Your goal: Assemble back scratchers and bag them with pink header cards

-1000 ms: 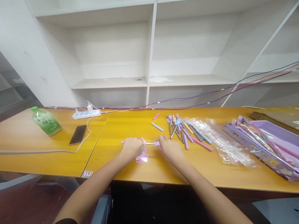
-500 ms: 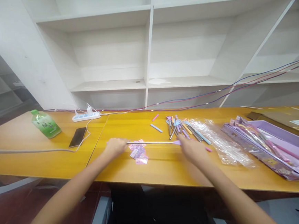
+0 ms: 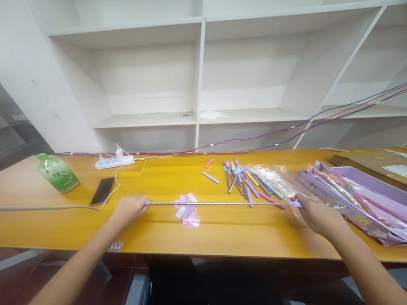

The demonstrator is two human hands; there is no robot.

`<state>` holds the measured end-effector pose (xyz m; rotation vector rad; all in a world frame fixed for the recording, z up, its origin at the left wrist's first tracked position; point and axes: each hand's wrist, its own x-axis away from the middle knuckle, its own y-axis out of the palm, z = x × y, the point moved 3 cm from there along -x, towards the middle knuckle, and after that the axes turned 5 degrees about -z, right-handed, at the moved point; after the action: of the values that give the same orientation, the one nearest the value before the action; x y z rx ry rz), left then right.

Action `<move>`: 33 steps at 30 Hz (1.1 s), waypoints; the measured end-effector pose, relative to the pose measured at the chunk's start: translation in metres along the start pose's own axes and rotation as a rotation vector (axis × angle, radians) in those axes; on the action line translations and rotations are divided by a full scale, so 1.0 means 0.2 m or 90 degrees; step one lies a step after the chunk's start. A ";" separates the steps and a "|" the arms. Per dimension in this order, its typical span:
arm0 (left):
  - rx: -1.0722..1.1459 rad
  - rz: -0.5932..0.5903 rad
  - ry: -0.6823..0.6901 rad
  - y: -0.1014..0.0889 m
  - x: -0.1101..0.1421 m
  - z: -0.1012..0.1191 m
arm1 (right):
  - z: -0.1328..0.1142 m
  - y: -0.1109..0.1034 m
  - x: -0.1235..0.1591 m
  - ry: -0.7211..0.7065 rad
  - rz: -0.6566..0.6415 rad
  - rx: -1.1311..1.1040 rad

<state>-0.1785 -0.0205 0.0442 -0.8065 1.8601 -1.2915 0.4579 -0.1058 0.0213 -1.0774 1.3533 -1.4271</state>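
A telescopic back scratcher (image 3: 214, 203) with a long, thin metal rod stretches across the table between my hands. My left hand (image 3: 132, 209) is closed around its left end, where a bit of purple shows. At the other end my right hand (image 3: 317, 213) grips the purple claw head, part of which sticks out past the fingers. Under the rod lies a small heap of pink and purple printed cards (image 3: 187, 211). Beyond the rod, toward my right hand, is a pile of several back scratchers (image 3: 251, 179) with pastel claws and handles.
Crinkled clear plastic wrap (image 3: 279, 177) lies beside a purple box (image 3: 375, 181) with wrapped items. Further right is a cardboard box (image 3: 383, 162). Two loose coloured tubes, one a blue tube (image 3: 210, 177), lie behind. On the left are a phone (image 3: 102, 191), power strip (image 3: 114, 163) and green bottle (image 3: 57, 173).
My hands have moved apart, left hand leftward and right hand rightward. The back scratcher's metal rod is now drawn out much longer.
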 end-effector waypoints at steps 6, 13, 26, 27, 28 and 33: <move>0.002 0.037 -0.019 -0.01 0.05 -0.07 | 0.04 0.02 0.00 0.018 0.013 -0.023; 0.029 -0.059 -0.056 0.06 0.06 -0.06 | 0.02 -0.04 0.03 0.064 -0.002 -0.078; 0.069 -0.144 -0.081 -0.06 -0.24 0.38 | -0.60 -0.17 0.07 0.051 -0.024 -0.149; 0.084 -0.139 -0.056 -0.06 -0.29 0.50 | -0.77 -0.15 0.10 0.022 -0.026 -0.146; 0.093 -0.139 -0.040 -0.06 -0.33 0.61 | -0.94 -0.12 0.14 -0.013 -0.030 -0.146; 0.111 -0.195 0.036 -0.06 -0.38 0.88 | -1.32 0.03 0.24 -0.150 -0.051 -0.079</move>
<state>0.0105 -0.0496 0.0288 -0.9960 1.6818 -1.6566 0.1902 -0.0862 0.0067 -1.3496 1.2517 -1.2409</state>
